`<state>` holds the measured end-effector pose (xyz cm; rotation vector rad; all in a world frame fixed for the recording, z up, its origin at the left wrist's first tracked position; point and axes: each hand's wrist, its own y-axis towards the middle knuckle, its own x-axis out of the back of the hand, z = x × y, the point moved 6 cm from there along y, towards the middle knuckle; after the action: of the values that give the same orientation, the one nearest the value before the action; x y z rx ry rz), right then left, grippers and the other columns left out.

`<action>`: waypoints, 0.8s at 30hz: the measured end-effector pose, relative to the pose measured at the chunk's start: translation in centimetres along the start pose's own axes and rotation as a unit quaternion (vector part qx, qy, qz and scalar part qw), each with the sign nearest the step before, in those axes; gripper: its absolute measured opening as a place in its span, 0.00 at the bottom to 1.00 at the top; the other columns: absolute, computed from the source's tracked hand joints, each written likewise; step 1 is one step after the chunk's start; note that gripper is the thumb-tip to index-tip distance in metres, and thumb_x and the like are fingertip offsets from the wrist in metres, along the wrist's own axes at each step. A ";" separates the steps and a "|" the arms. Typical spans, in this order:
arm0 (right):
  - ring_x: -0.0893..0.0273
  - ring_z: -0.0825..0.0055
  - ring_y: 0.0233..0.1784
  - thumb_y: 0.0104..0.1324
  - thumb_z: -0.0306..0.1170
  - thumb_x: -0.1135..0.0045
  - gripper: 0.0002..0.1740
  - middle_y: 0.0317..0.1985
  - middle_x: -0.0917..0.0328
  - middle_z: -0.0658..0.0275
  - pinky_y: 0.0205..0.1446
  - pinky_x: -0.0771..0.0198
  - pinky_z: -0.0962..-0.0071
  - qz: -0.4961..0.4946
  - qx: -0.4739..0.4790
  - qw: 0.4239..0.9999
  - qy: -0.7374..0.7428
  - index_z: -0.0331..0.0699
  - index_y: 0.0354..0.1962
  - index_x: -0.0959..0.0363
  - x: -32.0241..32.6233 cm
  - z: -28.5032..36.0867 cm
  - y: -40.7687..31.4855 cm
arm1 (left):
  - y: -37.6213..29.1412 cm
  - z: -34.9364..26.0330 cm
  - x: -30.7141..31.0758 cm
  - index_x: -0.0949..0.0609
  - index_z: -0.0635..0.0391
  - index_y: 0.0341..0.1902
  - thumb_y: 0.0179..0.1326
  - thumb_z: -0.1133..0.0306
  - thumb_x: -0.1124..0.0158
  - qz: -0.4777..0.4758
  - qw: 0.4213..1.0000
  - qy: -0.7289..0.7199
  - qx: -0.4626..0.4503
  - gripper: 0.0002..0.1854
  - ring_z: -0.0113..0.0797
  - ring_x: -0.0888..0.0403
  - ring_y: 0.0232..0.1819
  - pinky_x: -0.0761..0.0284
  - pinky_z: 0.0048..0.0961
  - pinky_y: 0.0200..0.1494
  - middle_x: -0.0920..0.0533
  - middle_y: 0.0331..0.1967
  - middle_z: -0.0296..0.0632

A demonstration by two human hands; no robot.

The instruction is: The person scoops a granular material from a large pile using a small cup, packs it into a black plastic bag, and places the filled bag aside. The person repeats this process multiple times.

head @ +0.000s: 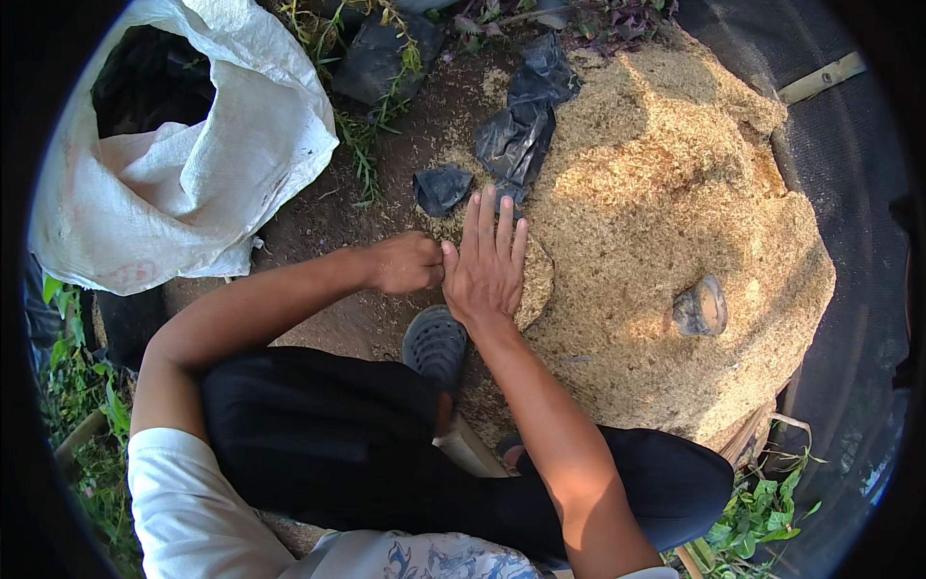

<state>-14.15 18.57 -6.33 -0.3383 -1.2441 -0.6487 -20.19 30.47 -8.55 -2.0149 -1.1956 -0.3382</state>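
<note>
My right hand point(486, 271) lies flat, palm down, fingers stretched out, over a round mass of rice husks point(537, 284) with a curved dark rim, likely a filled bag. The palm hides most of it. My left hand point(409, 262) is curled beside the right thumb; whether its fingers pinch anything is hidden. Just beyond my fingertips are a small black plastic bag point(441, 189) and crumpled black plastic bags point(517, 141). To the right spreads a large heap of rice husks point(636, 217). A cloudy plastic cup point(700, 307) lies tilted in the heap.
A white woven sack point(275, 123) stands gaping at the upper left, dark inside. Black netting point(846, 239) with a bamboo pole point(825, 78) borders the heap. Green plants point(372, 145) grow by a dark bag point(387, 58). My clog point(435, 344) rests on the soil between my hands and knees.
</note>
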 end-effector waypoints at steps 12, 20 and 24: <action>0.65 0.42 0.94 0.85 0.48 0.57 0.43 0.90 0.58 0.41 0.94 0.72 0.39 -0.053 -0.012 0.989 0.136 0.26 0.84 0.51 2.5 -1.9 0.1 | -0.9 0.5 0.5 0.13 0.64 0.39 0.73 0.58 0.48 -0.022 0.993 -0.095 0.073 0.22 0.58 0.13 0.40 0.21 0.53 0.53 0.14 0.32 0.56; 0.61 0.47 0.94 0.82 0.51 0.49 0.48 0.90 0.56 0.48 0.94 0.67 0.41 -0.032 -0.048 0.995 -0.077 0.29 0.85 0.52 0.5 -0.6 0.2 | -1.9 1.3 -1.7 0.17 0.64 0.40 0.73 0.58 0.49 0.019 0.969 -0.218 0.112 0.20 0.55 0.13 0.40 0.20 0.51 0.52 0.14 0.31 0.51; 0.62 0.49 0.94 0.82 0.53 0.49 0.48 0.91 0.57 0.51 0.94 0.68 0.42 -0.017 -0.051 0.994 -0.099 0.31 0.86 0.52 -0.5 0.0 0.9 | -0.9 2.1 -2.4 0.17 0.64 0.42 0.74 0.59 0.49 -0.005 0.983 -0.177 0.044 0.19 0.55 0.13 0.39 0.19 0.49 0.52 0.13 0.32 0.52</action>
<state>-13.68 19.46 -6.72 -0.4775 -1.4115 -0.7229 -22.55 30.68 -10.89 -2.0466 -1.4090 0.0745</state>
